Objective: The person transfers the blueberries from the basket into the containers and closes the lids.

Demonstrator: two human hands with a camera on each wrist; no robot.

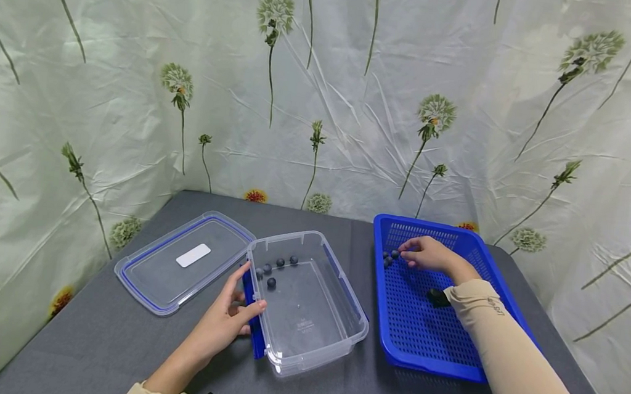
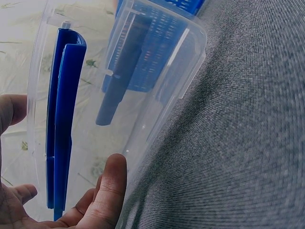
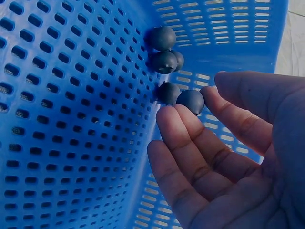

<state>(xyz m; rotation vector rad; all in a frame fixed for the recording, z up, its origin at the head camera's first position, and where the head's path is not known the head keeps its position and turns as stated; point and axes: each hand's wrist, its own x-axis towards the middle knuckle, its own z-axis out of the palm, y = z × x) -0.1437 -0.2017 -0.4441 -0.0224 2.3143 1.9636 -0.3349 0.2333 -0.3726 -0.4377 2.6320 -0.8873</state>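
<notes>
My left hand [image 1: 222,322] grips the left side of a clear plastic container [image 1: 307,307], thumb over the rim and fingers against the outside by a blue latch [image 2: 64,124]. Several blueberries [image 1: 271,283] lie inside it at the far left. Over in the blue perforated basket [image 1: 380,326], my right hand [image 1: 430,255] reaches to the far left corner. Its fingertips [image 3: 174,121] are at a blueberry [image 3: 190,100], with the thumb apart from it. More blueberries [image 3: 162,38] sit along the basket wall there.
A clear lid [image 1: 159,277] with a blue seal and a white label lies left of the container. Grey cloth [image 1: 81,345] covers the table. Behind hangs a curtain [image 1: 345,100] printed with dandelions.
</notes>
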